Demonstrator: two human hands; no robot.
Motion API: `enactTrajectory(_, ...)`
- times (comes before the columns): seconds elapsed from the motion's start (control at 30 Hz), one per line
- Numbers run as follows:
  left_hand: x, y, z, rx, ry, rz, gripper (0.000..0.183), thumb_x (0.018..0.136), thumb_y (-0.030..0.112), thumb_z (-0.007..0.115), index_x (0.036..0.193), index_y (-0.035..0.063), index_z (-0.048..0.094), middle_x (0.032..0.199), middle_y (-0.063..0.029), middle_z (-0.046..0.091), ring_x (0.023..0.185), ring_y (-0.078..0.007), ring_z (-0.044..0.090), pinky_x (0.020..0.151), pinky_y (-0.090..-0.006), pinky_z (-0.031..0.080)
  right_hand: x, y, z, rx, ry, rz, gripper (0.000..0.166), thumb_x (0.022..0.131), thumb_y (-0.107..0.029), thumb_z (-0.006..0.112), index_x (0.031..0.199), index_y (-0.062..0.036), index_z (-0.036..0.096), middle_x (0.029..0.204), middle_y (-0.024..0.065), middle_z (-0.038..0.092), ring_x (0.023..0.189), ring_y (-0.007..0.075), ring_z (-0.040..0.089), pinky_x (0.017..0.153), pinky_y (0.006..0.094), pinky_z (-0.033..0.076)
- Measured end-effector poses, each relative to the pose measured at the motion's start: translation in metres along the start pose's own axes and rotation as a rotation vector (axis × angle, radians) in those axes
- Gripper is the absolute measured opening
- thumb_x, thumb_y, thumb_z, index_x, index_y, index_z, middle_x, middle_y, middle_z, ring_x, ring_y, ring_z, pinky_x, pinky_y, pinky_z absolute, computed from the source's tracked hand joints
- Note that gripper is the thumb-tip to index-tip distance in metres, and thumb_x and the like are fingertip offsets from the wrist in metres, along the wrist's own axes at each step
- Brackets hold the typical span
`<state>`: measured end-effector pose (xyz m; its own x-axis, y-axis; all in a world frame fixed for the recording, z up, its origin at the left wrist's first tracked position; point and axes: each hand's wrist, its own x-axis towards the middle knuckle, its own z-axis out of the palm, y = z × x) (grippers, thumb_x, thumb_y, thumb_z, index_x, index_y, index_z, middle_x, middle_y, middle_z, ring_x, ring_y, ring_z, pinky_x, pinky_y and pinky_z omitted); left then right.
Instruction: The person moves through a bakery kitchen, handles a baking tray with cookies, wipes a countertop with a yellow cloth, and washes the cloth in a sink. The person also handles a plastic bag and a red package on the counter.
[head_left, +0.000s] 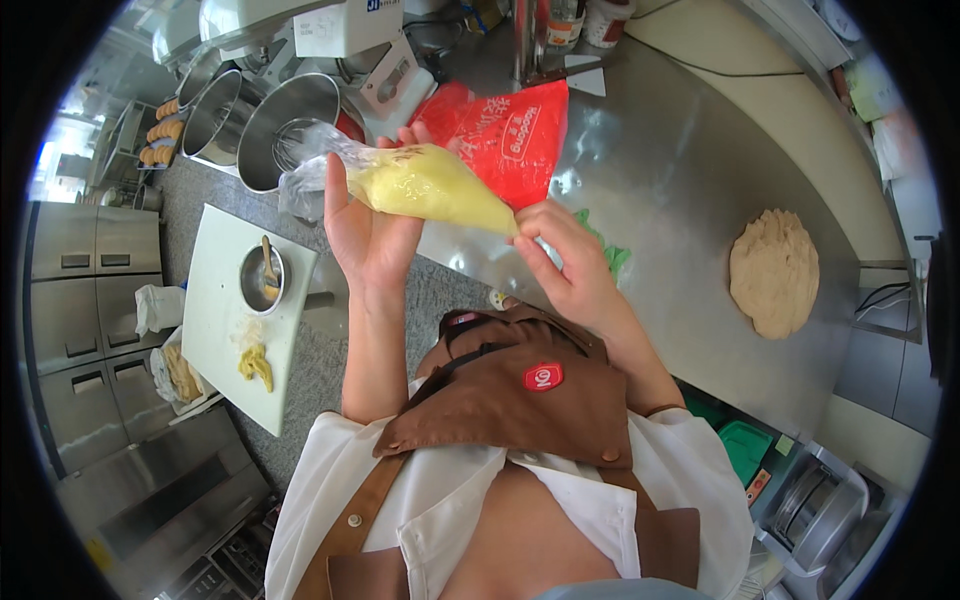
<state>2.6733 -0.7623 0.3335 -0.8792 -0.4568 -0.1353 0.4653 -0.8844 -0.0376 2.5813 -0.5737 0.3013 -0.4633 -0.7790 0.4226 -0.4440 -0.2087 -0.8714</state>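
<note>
A clear plastic piping bag filled with pale yellow cream or paste is held up in front of me, slanting down to the right. Its bulging body rests in the upturned palm of my left hand, with the thumb at the near side and fingertips showing behind. The loose, crumpled top of the bag hangs out to the left. At the narrow tip, my right hand pinches the plastic between thumb and fingers. Behind the tip, a red printed plastic packet lies on the steel worktable.
A large dough mass sits on the worktable's right side. Green scraps lie near my right wrist. Stand mixers with steel bowls are at upper left. On a white board stands a small steel bowl holding a brush.
</note>
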Motion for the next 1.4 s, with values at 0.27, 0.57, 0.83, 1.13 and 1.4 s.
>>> enactTrajectory(0.27,0.007,-0.029,0.01,0.381,0.071,0.249,0.042,0.089,0.035,0.059,0.116,0.0037,0.047,0.096,-0.0104,0.049,0.085,-0.0201,0.05,0.082,-0.0377,0.045,0.007,-0.014,0.013,-0.145,0.017,-0.149,0.004,0.087,-0.003,0.055,0.088,-0.0011,0.052,0.095,0.0132,0.056,0.083,0.0304,0.054,0.075,0.0358,0.043)
enactTrajectory(0.57,0.01,-0.051,0.023,0.488,0.276,0.32,0.032,0.085,0.03,0.061,0.104,0.0069,0.048,0.084,-0.0051,0.049,0.067,-0.0142,0.046,0.058,-0.0272,0.041,0.007,-0.015,0.024,-0.111,0.141,-0.105,0.007,0.082,0.002,0.058,0.085,0.0001,0.052,0.089,0.0138,0.056,0.076,0.0305,0.055,0.068,0.0347,0.045)
enactTrajectory(0.83,0.008,-0.049,0.012,0.609,0.231,0.297,0.025,0.085,0.027,0.058,0.098,0.0089,0.047,0.083,-0.0041,0.051,0.067,-0.0147,0.051,0.054,-0.0281,0.042,0.006,-0.012,0.03,-0.04,0.165,-0.012,0.007,0.082,0.003,0.058,0.085,0.0013,0.052,0.087,0.0139,0.056,0.078,0.028,0.056,0.07,0.032,0.045)
enactTrajectory(1.13,0.004,-0.06,0.012,0.811,0.201,0.413,0.021,0.088,0.021,0.052,0.1,0.0043,0.044,0.082,-0.0079,0.051,0.066,-0.0155,0.05,0.05,-0.0272,0.041,0.016,-0.019,0.031,0.121,0.202,0.125,0.017,0.083,0.0,0.061,0.098,-0.0005,0.052,0.092,0.0104,0.061,0.079,0.0194,0.06,0.074,0.0296,0.048)
enactTrajectory(1.4,0.006,-0.07,-0.001,0.825,0.163,0.467,0.02,0.089,0.019,0.05,0.101,0.0041,0.045,0.08,-0.009,0.053,0.063,-0.0165,0.053,0.05,-0.0286,0.043,0.013,-0.005,0.032,0.173,0.205,0.175,0.02,0.084,0.001,0.06,0.1,-0.0017,0.05,0.09,0.0075,0.06,0.08,0.0156,0.06,0.075,0.0285,0.048)
